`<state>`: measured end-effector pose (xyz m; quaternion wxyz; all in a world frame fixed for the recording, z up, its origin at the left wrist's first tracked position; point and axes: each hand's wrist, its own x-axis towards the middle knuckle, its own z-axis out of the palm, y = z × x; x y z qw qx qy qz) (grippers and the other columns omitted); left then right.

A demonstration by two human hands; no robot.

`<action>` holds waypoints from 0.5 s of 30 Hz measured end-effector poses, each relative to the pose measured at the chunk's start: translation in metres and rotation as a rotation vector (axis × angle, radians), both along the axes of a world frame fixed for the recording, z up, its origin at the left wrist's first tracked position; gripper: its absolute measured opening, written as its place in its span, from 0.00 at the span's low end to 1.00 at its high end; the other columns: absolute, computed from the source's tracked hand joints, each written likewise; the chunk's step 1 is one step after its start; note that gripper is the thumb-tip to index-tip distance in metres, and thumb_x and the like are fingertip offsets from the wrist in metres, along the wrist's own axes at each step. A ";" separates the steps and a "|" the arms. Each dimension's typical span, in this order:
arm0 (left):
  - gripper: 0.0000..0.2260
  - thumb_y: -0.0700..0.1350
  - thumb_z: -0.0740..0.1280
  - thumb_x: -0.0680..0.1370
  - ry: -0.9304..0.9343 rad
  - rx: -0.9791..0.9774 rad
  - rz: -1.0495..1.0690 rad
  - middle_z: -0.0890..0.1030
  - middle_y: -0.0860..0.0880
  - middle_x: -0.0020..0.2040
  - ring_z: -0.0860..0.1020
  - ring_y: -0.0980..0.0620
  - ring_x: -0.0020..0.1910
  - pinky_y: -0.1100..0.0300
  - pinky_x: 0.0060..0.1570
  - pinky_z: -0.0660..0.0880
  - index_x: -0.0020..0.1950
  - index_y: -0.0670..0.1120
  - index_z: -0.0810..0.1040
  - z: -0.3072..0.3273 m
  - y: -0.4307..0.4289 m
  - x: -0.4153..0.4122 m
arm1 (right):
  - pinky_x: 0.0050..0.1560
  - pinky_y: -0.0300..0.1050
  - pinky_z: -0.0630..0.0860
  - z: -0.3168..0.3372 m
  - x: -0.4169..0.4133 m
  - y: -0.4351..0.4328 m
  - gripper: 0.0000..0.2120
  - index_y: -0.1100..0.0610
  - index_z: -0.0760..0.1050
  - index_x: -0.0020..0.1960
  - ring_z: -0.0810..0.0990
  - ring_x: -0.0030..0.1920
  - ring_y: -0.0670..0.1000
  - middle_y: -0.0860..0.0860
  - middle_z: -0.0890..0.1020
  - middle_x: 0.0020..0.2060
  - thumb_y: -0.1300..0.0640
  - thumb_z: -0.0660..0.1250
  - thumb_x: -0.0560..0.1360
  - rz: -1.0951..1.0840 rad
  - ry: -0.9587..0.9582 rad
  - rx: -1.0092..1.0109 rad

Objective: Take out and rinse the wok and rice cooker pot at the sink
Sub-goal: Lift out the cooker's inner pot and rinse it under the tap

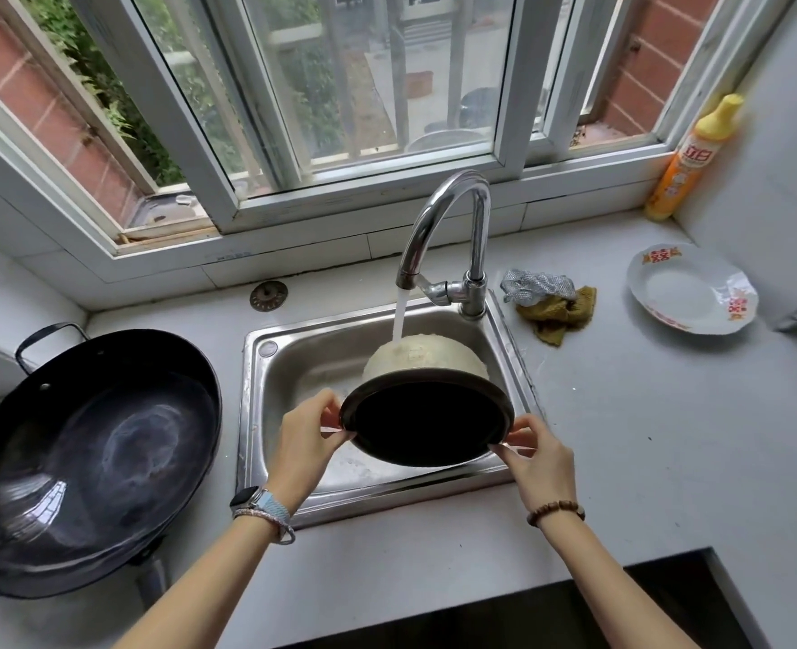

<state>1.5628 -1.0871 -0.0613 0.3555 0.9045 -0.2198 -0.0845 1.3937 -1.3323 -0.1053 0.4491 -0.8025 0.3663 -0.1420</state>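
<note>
So, rice cooker pot (427,421): tipped on its side over the right half of the sink (256,414), mouth facing the camera. It's dark inside with a dark rim, and the outer wall is pale cream.
Water (401,316): running from the faucet (453,227) and landing on the pot's upturned outer wall, toward the sink's back.
Left hand (305,437): fingers (335,414) curled and pinching the pot's rim on the side nearer the sink's middle. There's a watch (246,498) on that wrist.
Right hand (539,466): fingers (513,437) pinching the opposite rim, right by the sink's front-right corner. Bead bracelet (556,510) on the wrist.
Pot bottom vs sink floor: can't tell if they touch, since the pot hides it.
Wok (87,461): black, sitting open side up on the table (645,437) left of the sink, its rim just beside the sink's left edge. Faint pale swirl marks inside.
Tight spots: the pot's rim is close to the sink's right and front edges, and the faucet base stands at the sink's back-right corner.
Open room: the left half of the sink basin, plus the bare table right of the sink toward the front.
Right of the sink, further back: a steel scrubber (535,285) lying on a yellowish cloth (558,313), then a white plate (687,292), then an orange soap bottle (689,161) by the window ledge.
Behind the sink's left corner: a round drain strainer (268,296).
</note>
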 end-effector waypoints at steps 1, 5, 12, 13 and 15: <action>0.16 0.40 0.78 0.67 -0.006 0.005 -0.006 0.79 0.55 0.35 0.78 0.58 0.38 0.59 0.40 0.79 0.37 0.50 0.71 0.000 -0.002 0.000 | 0.42 0.42 0.80 -0.001 -0.001 -0.001 0.13 0.50 0.75 0.42 0.82 0.41 0.42 0.44 0.83 0.36 0.57 0.78 0.66 -0.005 -0.003 0.006; 0.15 0.40 0.78 0.68 -0.021 0.000 -0.015 0.79 0.56 0.35 0.78 0.59 0.38 0.64 0.39 0.78 0.37 0.49 0.72 0.001 -0.008 0.000 | 0.42 0.42 0.80 -0.001 -0.002 -0.004 0.12 0.51 0.75 0.42 0.82 0.40 0.42 0.44 0.83 0.36 0.58 0.78 0.67 -0.015 -0.010 0.015; 0.15 0.40 0.78 0.68 0.016 -0.021 0.051 0.79 0.54 0.34 0.78 0.57 0.36 0.71 0.37 0.73 0.37 0.47 0.71 -0.004 0.009 -0.002 | 0.41 0.39 0.78 0.009 0.009 0.006 0.17 0.43 0.71 0.40 0.81 0.41 0.43 0.41 0.81 0.36 0.59 0.78 0.67 0.020 -0.040 -0.038; 0.15 0.39 0.78 0.68 0.021 -0.025 0.066 0.79 0.54 0.34 0.77 0.57 0.36 0.73 0.36 0.72 0.36 0.47 0.71 -0.003 0.012 -0.003 | 0.41 0.38 0.77 0.010 0.011 0.009 0.16 0.44 0.72 0.40 0.81 0.41 0.42 0.40 0.80 0.37 0.59 0.77 0.67 0.031 -0.042 -0.043; 0.15 0.39 0.78 0.68 0.033 -0.033 0.102 0.79 0.53 0.34 0.78 0.58 0.37 0.74 0.36 0.71 0.36 0.47 0.71 -0.002 0.021 -0.005 | 0.39 0.34 0.76 0.013 0.017 0.014 0.13 0.48 0.74 0.42 0.81 0.42 0.42 0.41 0.80 0.37 0.58 0.77 0.68 0.054 -0.045 -0.043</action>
